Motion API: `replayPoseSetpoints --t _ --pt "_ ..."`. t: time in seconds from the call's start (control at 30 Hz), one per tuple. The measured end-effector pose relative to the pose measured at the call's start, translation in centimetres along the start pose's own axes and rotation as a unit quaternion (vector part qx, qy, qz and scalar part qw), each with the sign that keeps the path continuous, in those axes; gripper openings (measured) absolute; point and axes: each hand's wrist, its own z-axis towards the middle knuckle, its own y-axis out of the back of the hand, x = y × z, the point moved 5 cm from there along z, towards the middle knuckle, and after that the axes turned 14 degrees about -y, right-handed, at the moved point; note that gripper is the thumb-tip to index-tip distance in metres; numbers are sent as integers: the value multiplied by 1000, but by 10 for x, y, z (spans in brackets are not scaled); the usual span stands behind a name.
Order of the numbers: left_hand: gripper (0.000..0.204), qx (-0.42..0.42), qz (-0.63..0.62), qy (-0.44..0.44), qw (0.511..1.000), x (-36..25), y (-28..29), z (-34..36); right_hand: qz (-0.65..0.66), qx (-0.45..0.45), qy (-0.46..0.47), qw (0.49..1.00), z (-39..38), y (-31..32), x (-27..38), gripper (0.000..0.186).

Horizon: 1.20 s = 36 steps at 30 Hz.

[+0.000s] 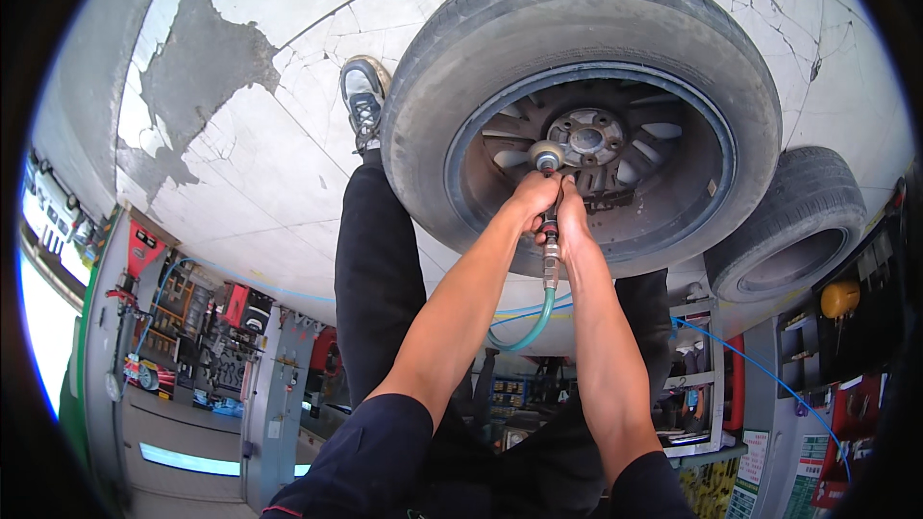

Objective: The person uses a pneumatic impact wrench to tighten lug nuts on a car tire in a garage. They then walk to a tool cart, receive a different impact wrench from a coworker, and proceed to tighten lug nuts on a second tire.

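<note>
Wheel [591,137] — both hands [536,198] clasped round air tool [551,228], head inside; apparently grinding — next move needs steady guidance.

Big tyre [433,125] was matt rubber, dusty along its side. Wheel [678,216] inside it looked metal, dull and grimy; hub [588,138] rough, stained. Tool [551,225] carried a shiny metal coupling [551,267]. Hose [535,329] looked smooth and glossy, plastic or rubber, could not tell which. Floor [269,154] was smooth, finely cracked, with a rough, matt grey patch [202,67]. Trousers [378,259] and sleeves [370,447] were matt cloth.
</note>
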Motion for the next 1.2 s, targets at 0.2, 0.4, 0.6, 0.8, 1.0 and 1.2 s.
replayPoseSetpoints --t 0.2,0.4,0.6,0.8,1.0,1.2 --pt "37 -2 -6 -23 1000 -28 5 0 -13 28 37 999 -9 -9 18 54" --pt "37 0 19 -1 1000 -25 16 -8 -2 46 13 999 -7 -19 10 52" --pt "40 21 13 1 1000 -19 1 -3 4 8 1 1000 -11 -7 10 50" --pt "39 25 23 21 999 -24 13 -4 15 15 -1 1000 -8 -19 10 50" --pt "43 -9 36 10 999 -20 20 -4 14 44 -9 999 -5 -20 8 51" --pt "38 -2 83 4 997 -20 19 -9 16 28 7 999 -10 -20 -2 51"
